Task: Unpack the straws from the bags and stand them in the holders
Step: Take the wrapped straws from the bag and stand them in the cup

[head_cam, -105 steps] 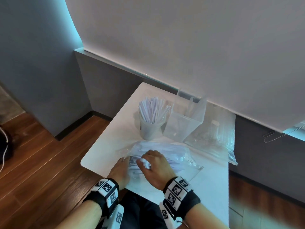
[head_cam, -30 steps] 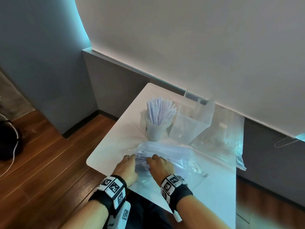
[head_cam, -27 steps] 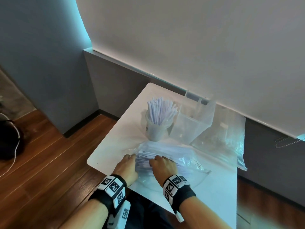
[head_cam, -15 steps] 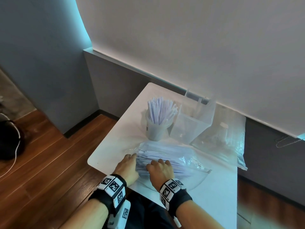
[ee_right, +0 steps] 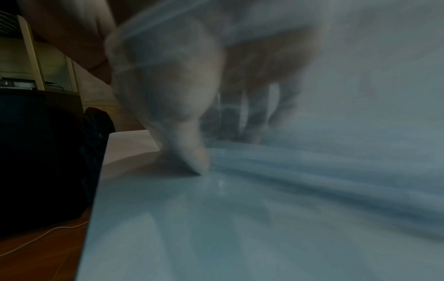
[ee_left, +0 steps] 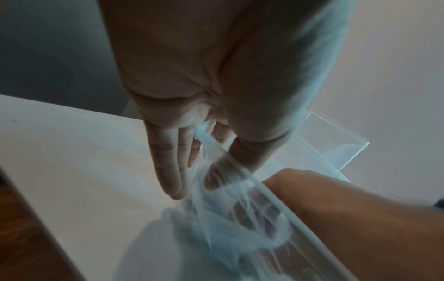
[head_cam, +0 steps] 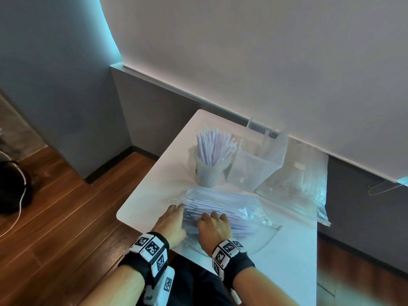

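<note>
On the white table [head_cam: 150, 195], the clear bag [head_cam: 254, 208] of white straws [head_cam: 220, 206] lies across the near part, its open end close to the table's near-left edge, where the left hand [head_cam: 171, 221] rests with straight fingers and plastic caught between thumb and forefinger. The right hand [head_cam: 215, 226] curls over the straw bundle, gripping it through the mouth of the bag. Behind stand a round cup [head_cam: 207, 173] full of upright straws and a clear square holder [head_cam: 256, 164], touching, with a second bag [head_cam: 302, 186] reaching the right edge; its small label cannot be read.
</note>
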Available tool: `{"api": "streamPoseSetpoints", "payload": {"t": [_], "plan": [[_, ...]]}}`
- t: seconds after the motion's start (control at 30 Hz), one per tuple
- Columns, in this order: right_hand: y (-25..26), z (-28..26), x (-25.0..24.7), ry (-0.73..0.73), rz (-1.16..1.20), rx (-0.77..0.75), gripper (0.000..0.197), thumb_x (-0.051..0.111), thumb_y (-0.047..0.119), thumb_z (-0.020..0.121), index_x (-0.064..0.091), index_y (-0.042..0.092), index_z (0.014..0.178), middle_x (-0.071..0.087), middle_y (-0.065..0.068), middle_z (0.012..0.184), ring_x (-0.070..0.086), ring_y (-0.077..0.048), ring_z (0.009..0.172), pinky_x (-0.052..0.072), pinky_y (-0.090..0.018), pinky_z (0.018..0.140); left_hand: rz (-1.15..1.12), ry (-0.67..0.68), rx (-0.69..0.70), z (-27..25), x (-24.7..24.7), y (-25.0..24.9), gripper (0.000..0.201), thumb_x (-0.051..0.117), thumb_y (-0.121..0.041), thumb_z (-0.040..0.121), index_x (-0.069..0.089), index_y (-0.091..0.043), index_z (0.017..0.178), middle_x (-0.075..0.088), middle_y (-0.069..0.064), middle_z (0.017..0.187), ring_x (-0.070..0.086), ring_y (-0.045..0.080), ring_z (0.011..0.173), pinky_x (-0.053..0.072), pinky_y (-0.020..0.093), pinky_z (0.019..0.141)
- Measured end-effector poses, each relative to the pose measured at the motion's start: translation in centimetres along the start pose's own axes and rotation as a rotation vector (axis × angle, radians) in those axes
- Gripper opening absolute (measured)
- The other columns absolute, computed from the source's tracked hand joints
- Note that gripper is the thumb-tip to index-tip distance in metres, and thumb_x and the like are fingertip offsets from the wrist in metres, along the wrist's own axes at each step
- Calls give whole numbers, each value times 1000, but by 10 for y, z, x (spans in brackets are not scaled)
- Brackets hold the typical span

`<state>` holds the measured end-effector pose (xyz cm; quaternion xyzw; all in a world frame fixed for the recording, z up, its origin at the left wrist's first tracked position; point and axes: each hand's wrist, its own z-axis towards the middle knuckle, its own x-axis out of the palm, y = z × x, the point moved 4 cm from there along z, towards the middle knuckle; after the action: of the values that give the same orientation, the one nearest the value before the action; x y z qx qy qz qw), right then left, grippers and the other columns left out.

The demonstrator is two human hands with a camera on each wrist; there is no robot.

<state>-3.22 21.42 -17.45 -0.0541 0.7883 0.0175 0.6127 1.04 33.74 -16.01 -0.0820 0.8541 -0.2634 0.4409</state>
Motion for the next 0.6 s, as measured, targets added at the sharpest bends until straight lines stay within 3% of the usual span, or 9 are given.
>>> {"api": "streamPoseSetpoints", "payload": {"t": [0.1,0.3,0.37,0.47,0.6], "plan": [[1,2,1,20,-9,9,26,55,6,84,68,13,105,63,-6,108,53,-31,107,39,-44,95,-4,1,-4,-1,0,-1,73,57,-12,90,20,-18,153,29,7,151,42,27,134,36,32,110],[3,4,-2,37,7,-6,24,57,7,84,63,14,106,69,-9,99,59,-31,100,38,-44,94,-8,21,-35,-4,2,3,52,50,-5,86,47,-21,135,32,3,142,54,27,117,43,32,102],[2,3,-8,20,39,9,27,61,3,78,65,16,102,71,-7,89,62,-31,89,43,-44,86,20,20,-40,-3,2,4,47,49,-5,85,50,-19,130,32,4,142,56,28,112,46,34,100],[1,3,-4,0,15,47,27,80,5,52,69,20,71,64,1,60,61,-25,61,50,-38,63,46,11,-28,-1,1,3,43,49,-5,82,51,-16,124,36,6,139,59,27,104,50,35,94],[1,4,2,-48,-8,36,24,81,4,49,69,20,64,61,1,58,59,-24,58,49,-37,58,52,14,-31,0,3,4,46,50,-7,82,50,-17,127,35,6,142,58,28,108,49,37,96]]}}
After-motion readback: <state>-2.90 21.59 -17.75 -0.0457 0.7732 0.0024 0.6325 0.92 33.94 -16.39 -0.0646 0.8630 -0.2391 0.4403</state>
